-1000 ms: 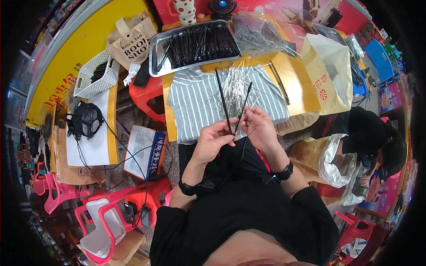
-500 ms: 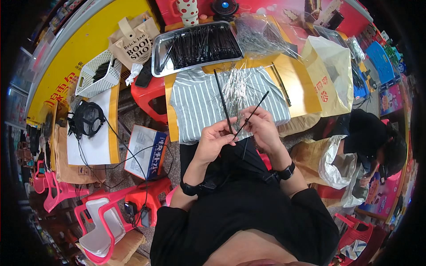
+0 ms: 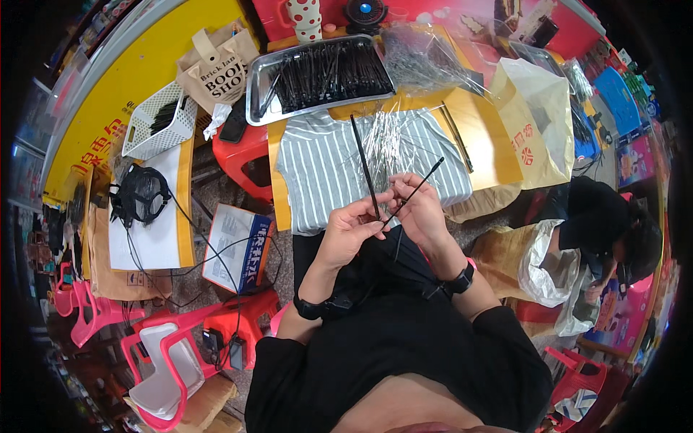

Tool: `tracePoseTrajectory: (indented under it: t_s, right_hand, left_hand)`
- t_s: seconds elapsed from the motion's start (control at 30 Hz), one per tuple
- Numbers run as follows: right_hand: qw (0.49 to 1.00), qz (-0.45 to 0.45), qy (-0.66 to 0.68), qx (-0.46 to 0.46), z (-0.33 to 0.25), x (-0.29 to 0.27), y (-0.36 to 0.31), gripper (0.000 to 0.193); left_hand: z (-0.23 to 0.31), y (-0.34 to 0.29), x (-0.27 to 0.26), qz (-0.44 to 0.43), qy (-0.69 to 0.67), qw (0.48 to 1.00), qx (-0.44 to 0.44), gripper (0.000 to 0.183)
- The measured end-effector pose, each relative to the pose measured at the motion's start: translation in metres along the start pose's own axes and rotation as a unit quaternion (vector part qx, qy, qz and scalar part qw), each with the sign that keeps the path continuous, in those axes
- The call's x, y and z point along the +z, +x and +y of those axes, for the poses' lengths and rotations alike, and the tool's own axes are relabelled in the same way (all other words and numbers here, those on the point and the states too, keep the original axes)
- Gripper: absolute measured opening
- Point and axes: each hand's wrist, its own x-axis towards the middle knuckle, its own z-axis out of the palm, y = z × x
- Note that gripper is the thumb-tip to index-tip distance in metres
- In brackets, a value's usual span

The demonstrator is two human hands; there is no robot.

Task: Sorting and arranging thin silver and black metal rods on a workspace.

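My left hand (image 3: 346, 232) is closed, thumb against fingers, on a thin black strip (image 3: 362, 153) that points up and to the left. My right hand (image 3: 422, 215) is closed at the fingertips around a second thin black stick (image 3: 427, 175), slanting up to the right with a small knob at its top. Their lower ends meet at my left fingertips; whether they are joined I cannot tell. Beyond my hands, a bundle of shiny, thin clear or silvery strands (image 3: 390, 141) lies on a grey-and-white striped cloth (image 3: 310, 162).
A metal tray (image 3: 254, 108) of black strips stands behind the cloth. A clear plastic bag (image 3: 426, 58) lies to its right, and a white basket (image 3: 155, 137) left. Black cabled headgear (image 3: 144, 195) rests at left. Another person (image 3: 599, 224) bends beside an open sack (image 3: 541, 267) at right.
The right-hand stick has tilted lower, its top end dropping slightly. My right fingers have shifted a little closer to my left hand. The left strip has barely moved.
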Motion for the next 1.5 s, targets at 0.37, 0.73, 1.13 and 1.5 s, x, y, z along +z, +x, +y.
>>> tracePoseTrajectory:
  t_s: [0.37,0.73,1.13,1.5]
  right_hand:
    - [0.999,0.009,0.02,0.025,-0.002,0.008,-0.002,0.014]
    - [0.999,-0.002,0.012,0.042,0.004,-0.001,0.003,0.014]
    - [0.995,-0.017,0.051,0.082,0.006,-0.003,0.008,0.014]
    - [0.997,-0.018,0.046,0.056,0.006,0.0,0.005,0.013]
  left_hand:
    - [-0.004,0.0,-0.003,-0.007,0.0,1.0,0.007,0.04]
    - [-0.007,0.0,-0.006,-0.007,-0.002,1.0,0.011,0.039]
    - [-0.007,0.0,-0.009,-0.026,-0.023,0.999,0.012,0.039]
    - [-0.007,0.0,-0.009,-0.018,-0.01,1.0,0.009,0.041]
